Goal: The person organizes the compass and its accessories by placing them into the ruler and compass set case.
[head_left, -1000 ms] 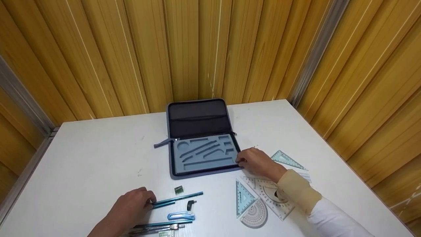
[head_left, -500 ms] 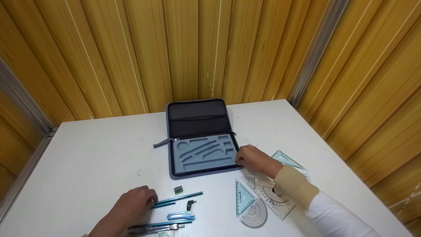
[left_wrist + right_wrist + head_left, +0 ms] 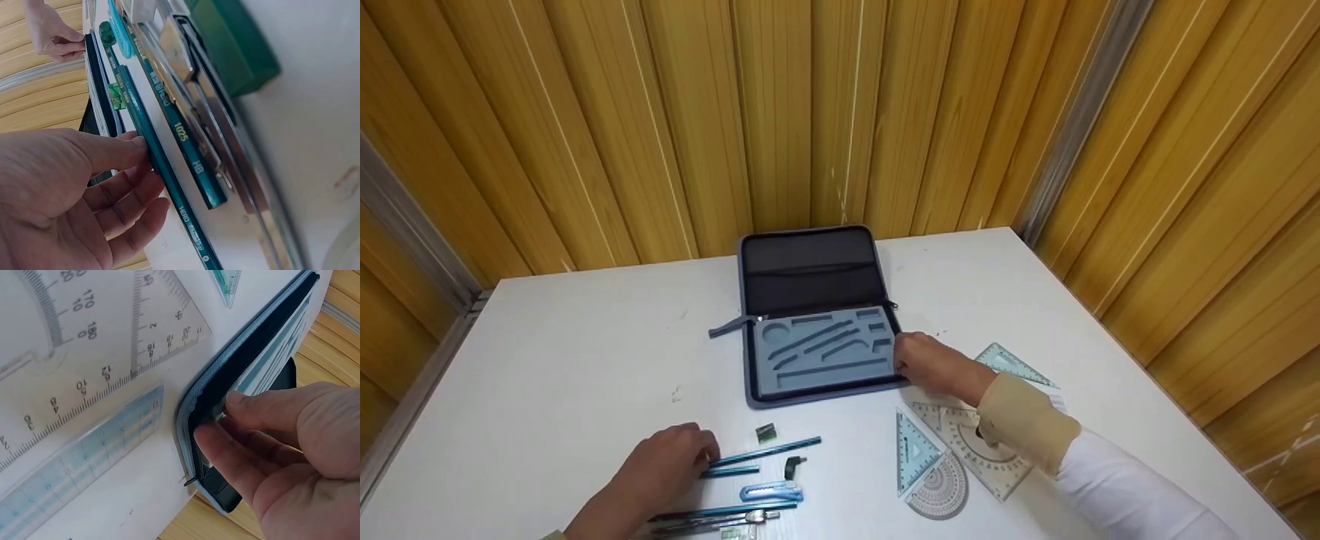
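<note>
My left hand pinches a teal pencil between thumb and fingers, low over the table. Beside it lie a shorter teal pencil, a green sharpener, a black angled piece, a blue utility knife and a metal compass. My right hand grips the near right edge of a grey-blue foam tray, with its thumb on top. The tray's cut-out slots show no contents. It sits inside an open zippered case, whose dark lid leans back.
To the right lie two light-blue set squares, a half-round protractor, a large clear template and, partly under the right arm, a clear ruler. Wood-patterned walls border the white table behind and at right.
The right hand's fingers have shifted slightly inward at the tray's corner, and the right forearm has drawn a little left. The left hand stays almost still at the pencil.
</note>
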The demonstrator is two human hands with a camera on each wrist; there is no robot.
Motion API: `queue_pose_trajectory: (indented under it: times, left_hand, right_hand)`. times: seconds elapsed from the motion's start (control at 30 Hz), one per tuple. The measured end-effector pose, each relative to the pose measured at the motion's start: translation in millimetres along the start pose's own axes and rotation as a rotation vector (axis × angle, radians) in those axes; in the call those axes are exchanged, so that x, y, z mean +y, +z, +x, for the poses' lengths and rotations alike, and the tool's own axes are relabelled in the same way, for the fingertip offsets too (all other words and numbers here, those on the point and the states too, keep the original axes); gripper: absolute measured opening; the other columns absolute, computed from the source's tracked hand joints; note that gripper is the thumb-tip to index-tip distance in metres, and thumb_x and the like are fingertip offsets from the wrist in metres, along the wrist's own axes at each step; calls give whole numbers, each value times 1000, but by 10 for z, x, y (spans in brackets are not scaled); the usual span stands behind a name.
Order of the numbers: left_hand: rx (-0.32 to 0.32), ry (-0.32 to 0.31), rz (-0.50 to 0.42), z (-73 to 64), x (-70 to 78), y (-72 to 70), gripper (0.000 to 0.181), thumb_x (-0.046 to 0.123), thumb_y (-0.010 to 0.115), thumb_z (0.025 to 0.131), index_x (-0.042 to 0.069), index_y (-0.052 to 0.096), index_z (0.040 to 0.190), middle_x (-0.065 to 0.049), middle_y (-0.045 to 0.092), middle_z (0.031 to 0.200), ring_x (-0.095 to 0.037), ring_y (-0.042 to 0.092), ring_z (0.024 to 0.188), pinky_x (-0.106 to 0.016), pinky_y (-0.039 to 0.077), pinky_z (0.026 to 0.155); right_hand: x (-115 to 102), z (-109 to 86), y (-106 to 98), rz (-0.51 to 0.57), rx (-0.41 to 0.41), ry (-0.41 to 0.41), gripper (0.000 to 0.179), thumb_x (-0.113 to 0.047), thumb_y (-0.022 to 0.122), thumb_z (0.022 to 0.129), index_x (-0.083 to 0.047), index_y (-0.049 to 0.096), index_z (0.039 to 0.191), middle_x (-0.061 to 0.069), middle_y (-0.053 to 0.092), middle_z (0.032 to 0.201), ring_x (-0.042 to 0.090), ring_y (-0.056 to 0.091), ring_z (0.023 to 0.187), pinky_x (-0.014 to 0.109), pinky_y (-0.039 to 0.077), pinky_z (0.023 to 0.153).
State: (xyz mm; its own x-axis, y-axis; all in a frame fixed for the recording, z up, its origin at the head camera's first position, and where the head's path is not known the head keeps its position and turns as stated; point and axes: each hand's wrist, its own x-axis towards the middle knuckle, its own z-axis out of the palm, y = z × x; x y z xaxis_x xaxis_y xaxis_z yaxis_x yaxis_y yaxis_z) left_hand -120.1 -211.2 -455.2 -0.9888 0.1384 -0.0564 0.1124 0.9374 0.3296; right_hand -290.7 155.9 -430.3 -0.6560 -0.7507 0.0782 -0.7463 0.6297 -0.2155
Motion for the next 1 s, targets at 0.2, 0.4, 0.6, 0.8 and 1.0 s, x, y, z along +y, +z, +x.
queue_pose_trajectory:
  times: [0.2, 0.4, 0.6, 0.8, 1.0]
  left_hand:
    - [-20, -7, -4, 11, -13, -2, 18, -1, 77, 87, 17, 74, 83, 7, 60, 75, -11, 54, 72, -39, 55, 75]
    - [-17, 22, 6, 16, -25, 14, 18, 0, 76, 87, 16, 73, 82, 9, 57, 73, -11, 51, 69, -35, 52, 69]
    - [-38, 3, -13, 27, -38, -5, 17, 1, 77, 87, 16, 72, 83, 8, 54, 72, -12, 50, 69, -33, 50, 68]
    - [2, -7, -24, 40, -23, -138, 20, -2, 82, 83, 14, 70, 85, 6, 58, 77, -13, 52, 72, -34, 54, 71]
    - [129, 48, -6, 122, 83, -275, 19, -6, 80, 80, 11, 70, 84, 5, 58, 74, -12, 51, 69, -30, 51, 63]
  right_hand:
    - [-10, 23, -63, -18, -62, 47, 17, 13, 65, 88, 4, 79, 91, 18, 70, 100, 28, 66, 93, 41, 58, 80]
    - [-29, 34, -84, -26, -79, 61, 17, 12, 66, 87, 3, 80, 92, 17, 71, 101, 27, 66, 95, 41, 58, 83]
    - [-18, 42, -81, -15, -80, 56, 18, 11, 66, 89, -1, 80, 89, 15, 71, 102, 23, 64, 92, 40, 56, 81]
    - [-26, 43, -87, -9, -81, 56, 19, 11, 65, 89, -1, 79, 87, 14, 71, 103, 20, 60, 88, 39, 55, 77]
    - [-14, 32, -75, 4, -91, 73, 19, 11, 65, 89, 0, 80, 90, 15, 70, 104, 25, 63, 93, 42, 56, 82]
